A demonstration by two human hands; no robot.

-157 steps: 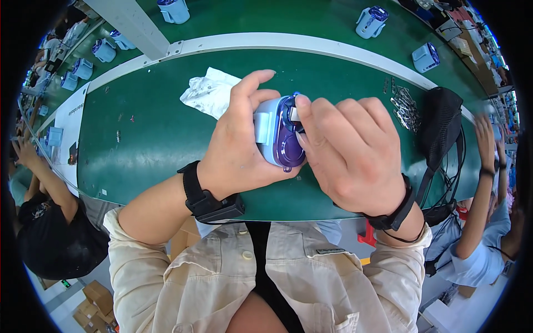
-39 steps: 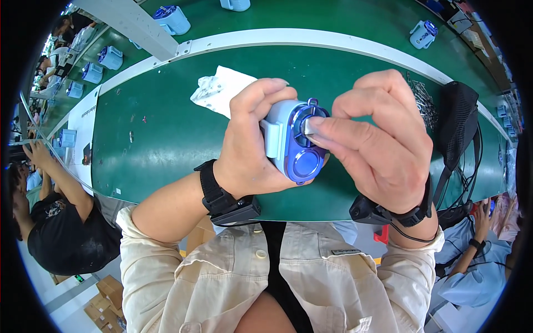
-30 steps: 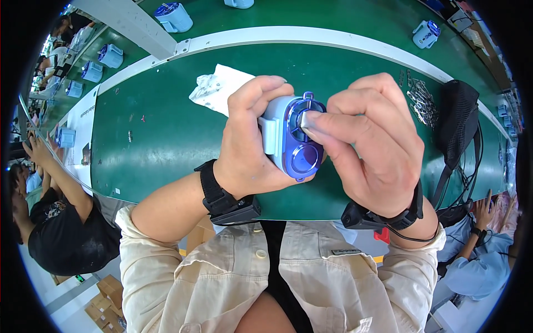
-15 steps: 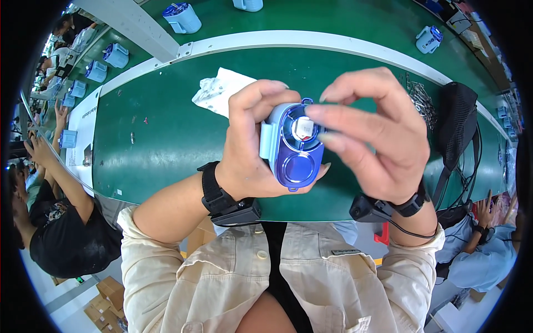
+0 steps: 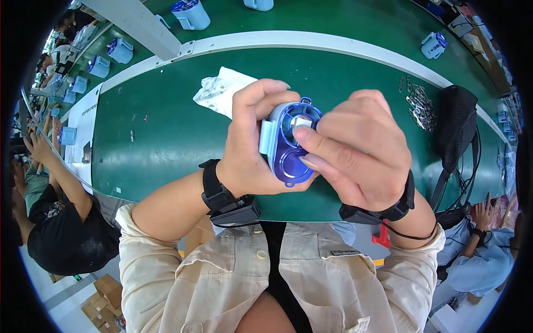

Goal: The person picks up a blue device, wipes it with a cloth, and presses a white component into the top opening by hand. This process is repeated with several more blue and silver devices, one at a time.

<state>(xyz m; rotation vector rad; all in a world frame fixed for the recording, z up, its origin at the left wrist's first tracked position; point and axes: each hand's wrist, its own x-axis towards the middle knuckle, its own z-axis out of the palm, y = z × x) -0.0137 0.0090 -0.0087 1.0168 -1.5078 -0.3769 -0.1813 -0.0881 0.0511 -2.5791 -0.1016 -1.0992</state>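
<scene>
- Since half a second ago, the right hand [image 5: 363,147] has come in from beside the lid, and one of its fingertips now rests on the white piece [image 5: 303,121]; the containers beyond the rail sit slightly farther right.
- Nearest are the wearer's cream sleeves [image 5: 145,252], with a black strap [image 5: 212,186] around the left wrist and another around the right.
- Left hand [image 5: 244,152]: wrapped around a light-blue container [image 5: 267,139], held above the near middle of the green surface [image 5: 166,144], its purple lid [image 5: 292,162] facing up.
- Right hand: fingers curled over the lid's right side; whether they pinch the white piece, I cannot tell. That piece lies in the lid's far, round opening.
- Left of the near edge, a co-worker in a black top [image 5: 72,244]; right, another in light blue [image 5: 480,263].
- Beyond the held container, a crumpled white sheet [image 5: 225,91] lies to the left.
- Far right: a pile of small metal pieces [image 5: 422,109], just beside a black mesh pouch [image 5: 456,125].
- Farther still, a white rail [image 5: 300,39] curves across, with similar blue containers [image 5: 191,16] past it.
</scene>
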